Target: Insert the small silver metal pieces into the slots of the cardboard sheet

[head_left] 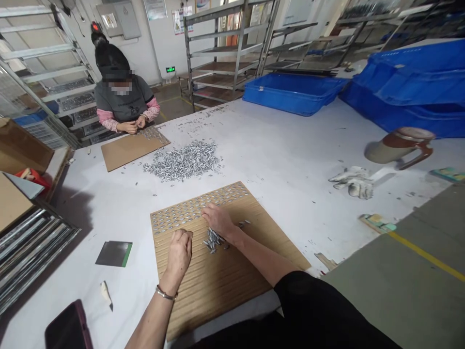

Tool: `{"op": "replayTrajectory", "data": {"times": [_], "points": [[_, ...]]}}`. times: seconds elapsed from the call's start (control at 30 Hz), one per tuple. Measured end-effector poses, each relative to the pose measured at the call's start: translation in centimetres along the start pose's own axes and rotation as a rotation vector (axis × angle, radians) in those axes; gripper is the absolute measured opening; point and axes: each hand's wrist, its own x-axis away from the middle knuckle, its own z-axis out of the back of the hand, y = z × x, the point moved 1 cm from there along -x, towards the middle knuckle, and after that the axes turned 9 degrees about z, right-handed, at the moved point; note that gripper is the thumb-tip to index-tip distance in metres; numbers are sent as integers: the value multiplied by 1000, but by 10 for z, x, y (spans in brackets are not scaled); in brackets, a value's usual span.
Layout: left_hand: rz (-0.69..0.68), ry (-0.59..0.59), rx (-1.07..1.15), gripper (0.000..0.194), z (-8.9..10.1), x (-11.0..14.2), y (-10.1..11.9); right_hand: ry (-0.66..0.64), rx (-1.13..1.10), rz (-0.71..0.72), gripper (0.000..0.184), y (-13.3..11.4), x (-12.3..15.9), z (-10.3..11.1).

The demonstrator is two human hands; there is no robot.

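A brown ridged cardboard sheet (232, 271) lies before me, its far part covered with rows of small silver leaf-shaped metal pieces (170, 216). My right hand (218, 220) reaches over the sheet, fingertips pinched together at the near edge of those rows. Beside it, my left hand (180, 249) rests lower on the board with its fingers curled in. Whatever either hand holds is too small or hidden to make out. A small loose heap of the same metal pieces (213, 240) sits on the cardboard under my right wrist, partly covered by it.
Beyond the sheet spreads a large pile of metal pieces (185, 161). Across the table a co-worker (125, 104) handles pieces at another cardboard sheet (131, 149). Blue crates (290, 94), a mug (399, 145) and gloves (352, 182) stand right; a phone (69, 327) lies left.
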Motion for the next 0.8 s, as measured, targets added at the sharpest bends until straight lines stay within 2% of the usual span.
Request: {"op": "replayTrajectory", "data": {"times": [0.17, 0.27, 0.37, 0.5, 0.6, 0.7, 0.8], "points": [[-2, 16, 11, 21, 1, 0, 0, 59, -99, 38, 17, -2, 9, 13], [-2, 10, -18, 22, 2, 0, 0, 8, -128, 82, 14, -6, 22, 21], [16, -6, -56, 22, 3, -10, 6, -20, -109, 98, 16, -10, 32, 24], [111, -50, -239, 26, -3, -39, 23, 79, -85, 22, 15, -2, 39, 22], [195, -128, -420, 26, -14, -56, 35, 153, -131, 2, 15, 12, 47, 17], [227, -180, -504, 28, -25, -62, 37, 290, -227, 35, 14, 26, 59, 12], [241, -177, -509, 29, -31, -62, 35, 425, -279, 23, 15, 36, 70, 11]]}}
